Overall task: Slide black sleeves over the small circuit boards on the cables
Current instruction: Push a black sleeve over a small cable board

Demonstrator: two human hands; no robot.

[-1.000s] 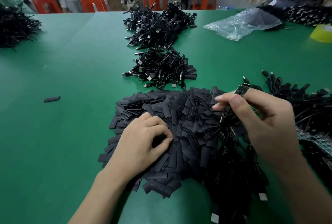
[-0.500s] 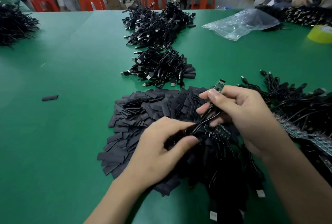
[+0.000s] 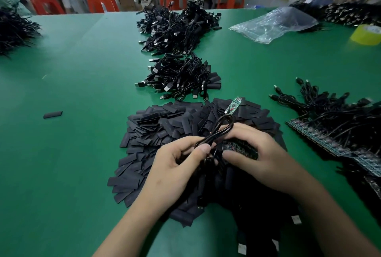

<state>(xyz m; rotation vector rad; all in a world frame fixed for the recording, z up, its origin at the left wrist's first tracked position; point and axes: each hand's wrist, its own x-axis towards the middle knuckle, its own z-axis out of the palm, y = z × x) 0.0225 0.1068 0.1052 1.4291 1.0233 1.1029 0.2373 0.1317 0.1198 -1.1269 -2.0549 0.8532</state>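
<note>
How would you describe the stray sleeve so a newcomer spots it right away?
Start with the green table and find the big sleeve pile near its middle. Look left of that pile: one flat black sleeve lies on the green. It is the only one lying by itself, touching no other sleeve or cable.

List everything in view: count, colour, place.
table: one, green, under everything.
sleeve pile: one, black, centre.
stray sleeve: one, black, left of the pile.
near cable heap: one, black, beyond the sleeves.
far cable heap: one, black, farther back.
left cable heap: one, black, left edge.
boarded cables: one heap, black, right.
bag: one, clear, far right.
tape roll: one, yellow, right edge.
stools: four, orange, behind the table.
cable: one, black, looped between the hands.
circuit board: one, green, its raised end.
left hand: pinches the cable.
right hand: holds the cable.
</note>
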